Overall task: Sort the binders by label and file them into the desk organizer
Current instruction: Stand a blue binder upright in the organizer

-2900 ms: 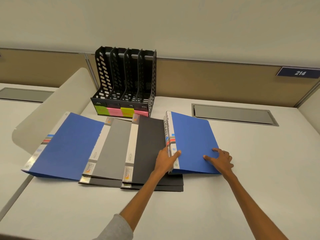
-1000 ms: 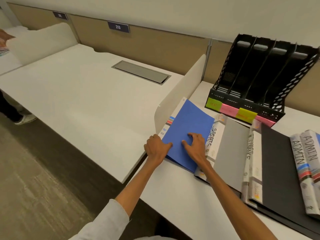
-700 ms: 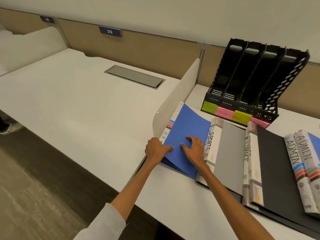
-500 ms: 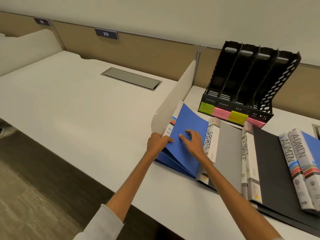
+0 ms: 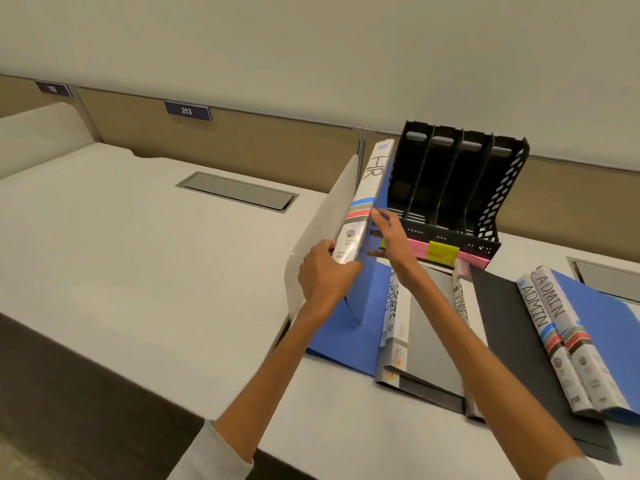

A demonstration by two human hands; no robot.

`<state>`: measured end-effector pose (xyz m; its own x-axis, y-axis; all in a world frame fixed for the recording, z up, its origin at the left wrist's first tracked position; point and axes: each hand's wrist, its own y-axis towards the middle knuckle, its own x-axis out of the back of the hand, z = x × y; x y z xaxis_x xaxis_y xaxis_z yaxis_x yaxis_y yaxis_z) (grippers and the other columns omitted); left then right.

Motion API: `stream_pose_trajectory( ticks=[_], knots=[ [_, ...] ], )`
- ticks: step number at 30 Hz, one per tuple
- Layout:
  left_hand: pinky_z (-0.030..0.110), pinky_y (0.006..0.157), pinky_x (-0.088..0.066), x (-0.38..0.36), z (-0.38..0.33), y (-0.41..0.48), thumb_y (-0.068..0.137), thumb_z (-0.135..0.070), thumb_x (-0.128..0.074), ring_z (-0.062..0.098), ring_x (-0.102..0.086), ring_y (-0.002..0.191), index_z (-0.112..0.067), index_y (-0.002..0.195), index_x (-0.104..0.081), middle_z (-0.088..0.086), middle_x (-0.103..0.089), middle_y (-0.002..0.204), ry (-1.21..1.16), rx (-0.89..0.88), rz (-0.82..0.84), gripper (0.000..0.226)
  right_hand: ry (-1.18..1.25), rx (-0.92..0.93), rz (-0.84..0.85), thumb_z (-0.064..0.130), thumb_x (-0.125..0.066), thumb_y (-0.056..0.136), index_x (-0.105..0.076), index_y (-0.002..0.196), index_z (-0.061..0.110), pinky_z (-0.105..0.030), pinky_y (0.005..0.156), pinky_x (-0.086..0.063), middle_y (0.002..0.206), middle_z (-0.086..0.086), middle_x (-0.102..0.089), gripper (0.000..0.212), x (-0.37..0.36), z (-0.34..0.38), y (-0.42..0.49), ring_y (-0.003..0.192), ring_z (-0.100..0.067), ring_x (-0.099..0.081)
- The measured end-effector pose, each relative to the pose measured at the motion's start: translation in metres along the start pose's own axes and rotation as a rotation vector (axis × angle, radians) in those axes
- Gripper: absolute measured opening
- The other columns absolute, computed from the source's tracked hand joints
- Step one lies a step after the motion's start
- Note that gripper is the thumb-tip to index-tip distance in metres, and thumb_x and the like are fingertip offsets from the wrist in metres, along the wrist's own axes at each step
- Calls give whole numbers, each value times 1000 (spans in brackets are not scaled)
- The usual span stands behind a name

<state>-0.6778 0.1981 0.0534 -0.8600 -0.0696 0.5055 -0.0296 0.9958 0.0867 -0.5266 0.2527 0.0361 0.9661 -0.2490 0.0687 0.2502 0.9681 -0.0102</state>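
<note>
Lifted since half a second ago: HR binder (image 5: 367, 199) stands near-upright at the table's (image 5: 346, 431) left edge, beside the desk organizer (image 5: 453, 188). Left grip (image 5: 325, 277) curls round the lower spine. Right grip (image 5: 393, 237) lies spread, pressing the blue cover.

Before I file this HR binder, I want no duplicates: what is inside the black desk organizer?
No binders show in the desk organizer's four slots, only dark walls and slotted floors. The HR binder and right hand cover the leftmost slot's lower front.
</note>
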Motion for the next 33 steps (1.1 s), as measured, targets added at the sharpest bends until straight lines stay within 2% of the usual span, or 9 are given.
stream_pose_trajectory(
  ticks=[3,8,14,17,21,24,26,30,33],
  knots=[
    [26,64,-52,-1,-11,-7,72,-31,-78,13,-61,81,-19,107,-56,-10,-58,89,3,-80,-72,43,20,31,10,49,-54,92,-36,137,21,-28,63,-57,133,-6,-50,56,9,40,-1,121,-24,-54],
    [8,55,-29,-11,-30,-16,69,-30,-80,4,-55,76,-23,105,-52,-13,-58,91,-62,-214,-186,46,-97,168,-73,50,-69,82,-33,141,21,-22,52,-56,121,-2,-58,75,20,99,-5,105,-20,-65],
    [0,51,-29,-35,-51,-7,68,-35,-80,4,-52,77,-25,106,-46,-12,-56,96,-144,-369,-222,52,-413,362,-294,36,-77,76,-36,136,15,-29,70,-60,127,-3,-57,76,41,159,7,102,-18,-60],
    [1,55,-34,-55,-58,5,67,-29,-80,6,-54,82,-24,107,-44,-13,-52,97,-189,-396,-178,54,-507,458,-399,31,-77,73,-41,130,10,-12,63,-46,118,-2,-60,71,44,167,14,93,-13,-58],
    [4,63,-44,-80,-60,35,70,-39,-82,8,-53,90,-19,115,-44,-4,-53,105,-234,-446,-128,62,-528,509,-437,31,-77,69,-42,128,10,-18,66,-54,107,-1,-61,72,47,170,31,86,-13,-62],
    [15,68,-54,-96,-59,59,68,-56,-79,9,-54,95,-17,118,-43,-1,-54,109,-244,-456,-84,73,-525,547,-469,33,-77,67,-39,131,10,-8,57,-44,113,-2,-61,77,54,164,47,84,-10,-61],
    [23,71,-58,-106,-56,71,65,-64,-75,11,-57,97,-17,120,-42,0,-56,112,-226,-457,-52,79,-522,561,-489,34,-76,66,-38,131,11,-9,59,-46,111,1,-61,79,59,156,59,81,-7,-59],
    [28,70,-57,-124,-57,109,65,-74,-67,15,-64,95,-22,119,-45,-4,-63,109,-75,-371,25,78,-502,540,-540,33,-79,68,-38,131,10,-29,74,-59,101,9,-54,78,69,144,93,82,-9,-60],
    [37,75,-58,-137,-51,134,67,-74,-67,17,-67,95,-24,117,-47,-6,-67,107,-3,-331,72,74,-506,513,-576,32,-79,68,-38,132,9,-22,66,-57,100,7,-55,79,70,130,119,71,-2,-56]
  ],
)
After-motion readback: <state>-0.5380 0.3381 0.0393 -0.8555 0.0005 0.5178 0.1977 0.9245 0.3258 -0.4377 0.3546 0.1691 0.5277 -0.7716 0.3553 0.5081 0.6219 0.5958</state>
